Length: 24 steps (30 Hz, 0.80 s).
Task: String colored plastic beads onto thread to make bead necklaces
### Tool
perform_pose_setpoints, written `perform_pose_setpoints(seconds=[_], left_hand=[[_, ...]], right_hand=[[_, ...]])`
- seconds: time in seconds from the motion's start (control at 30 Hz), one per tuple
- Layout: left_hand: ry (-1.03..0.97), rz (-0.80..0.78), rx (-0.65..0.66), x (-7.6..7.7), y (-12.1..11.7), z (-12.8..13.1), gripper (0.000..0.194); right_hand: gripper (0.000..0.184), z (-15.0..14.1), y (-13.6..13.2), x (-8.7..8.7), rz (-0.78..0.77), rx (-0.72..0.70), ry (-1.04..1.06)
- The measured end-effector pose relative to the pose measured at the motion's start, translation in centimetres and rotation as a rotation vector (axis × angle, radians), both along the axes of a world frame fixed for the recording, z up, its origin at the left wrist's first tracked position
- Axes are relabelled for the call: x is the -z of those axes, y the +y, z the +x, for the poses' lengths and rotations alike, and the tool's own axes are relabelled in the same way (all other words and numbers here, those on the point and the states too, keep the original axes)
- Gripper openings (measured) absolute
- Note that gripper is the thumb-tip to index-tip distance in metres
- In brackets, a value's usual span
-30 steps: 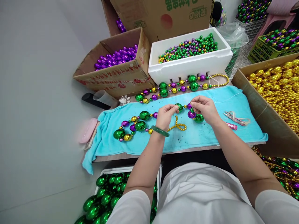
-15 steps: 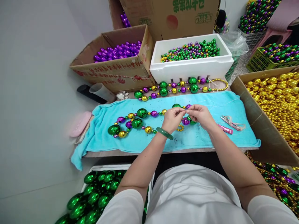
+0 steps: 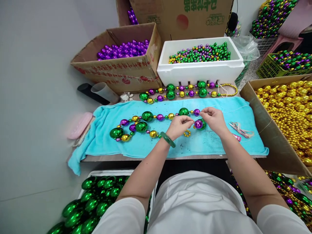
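Observation:
A thin white string [image 3: 197, 117] runs between my two hands, pinched at the fingertips of each. My left hand [image 3: 179, 126], with a green bangle on its wrist, is closed on the string's left part. My right hand [image 3: 213, 119] is closed on its right part, next to a purple bead [image 3: 196, 112]. Below the hands lie another purple bead [image 3: 198, 124] and a green one, partly covered. The strand of green, gold and purple beads [image 3: 147, 116] loops leftward over the turquoise towel [image 3: 146, 151]. A small ring of gold beads [image 3: 187, 133] lies beside my left hand.
Behind the towel lies a second bead strand [image 3: 171, 94]. A white foam box [image 3: 200, 71] and a cardboard box [image 3: 117, 73] of purple beads stand at the back. Thread snips [image 3: 241, 130] lie at right, near a box of gold beads [image 3: 284, 130]. Large green beads [image 3: 91, 204] sit below left.
My hands, whose fingertips met before, have drawn apart, and string now shows between them. The purple beads near them are more exposed. The whole view has shifted slightly.

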<state>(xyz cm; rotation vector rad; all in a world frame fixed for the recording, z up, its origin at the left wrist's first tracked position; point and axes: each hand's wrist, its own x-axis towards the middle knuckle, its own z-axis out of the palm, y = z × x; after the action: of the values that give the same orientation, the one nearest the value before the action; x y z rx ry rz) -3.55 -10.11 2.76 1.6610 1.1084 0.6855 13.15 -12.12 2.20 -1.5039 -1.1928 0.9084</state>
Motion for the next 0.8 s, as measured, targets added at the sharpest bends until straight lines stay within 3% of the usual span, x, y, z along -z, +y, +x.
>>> perform_pose_setpoints(seconds=[0.13,0.2,0.27,0.37,0.47,0.53,0.63,0.73,0.8], left_hand=[[0.145,0.478,0.049,0.4,-0.9,-0.7,0.012],[0.150,0.656,0.076,0.4,-1.1,-1.0,0.016],[0.121,0.709,0.060,0.3,-0.9,-1.2,0.016],[0.047,0.621,-0.008,0.1,-0.2,-1.2,0.014],[-0.052,0.373,-0.026,0.2,0.1,-1.0,0.012],[-0.067,0.204,0.004,0.2,0.0,-1.2,0.012],[0.006,0.106,0.018,-0.7,0.1,-2.7,0.012],[-0.011,0.121,-0.032,-4.1,1.3,-5.6,0.011],[-0.097,0.253,-0.088,-8.2,2.9,-8.0,0.011]], right_hand=[[0.013,0.7,-0.4,0.2,0.037,-0.056,-0.383],[0.014,1.1,-0.6,0.0,-0.013,-0.186,-0.411],[0.013,1.6,-0.7,-0.4,-0.082,-0.329,-0.341],[0.014,2.1,-0.7,-0.8,-0.183,-0.482,-0.193],[0.014,2.1,-0.7,-0.9,-0.218,-0.522,-0.140],[0.013,2.2,-0.5,-1.0,-0.209,-0.473,-0.173],[0.010,2.7,0.0,-2.4,-0.192,-0.320,-0.282],[0.006,4.4,1.2,-6.7,-0.146,-0.224,-0.372],[0.008,6.3,2.3,-11.2,-0.079,-0.159,-0.452]])
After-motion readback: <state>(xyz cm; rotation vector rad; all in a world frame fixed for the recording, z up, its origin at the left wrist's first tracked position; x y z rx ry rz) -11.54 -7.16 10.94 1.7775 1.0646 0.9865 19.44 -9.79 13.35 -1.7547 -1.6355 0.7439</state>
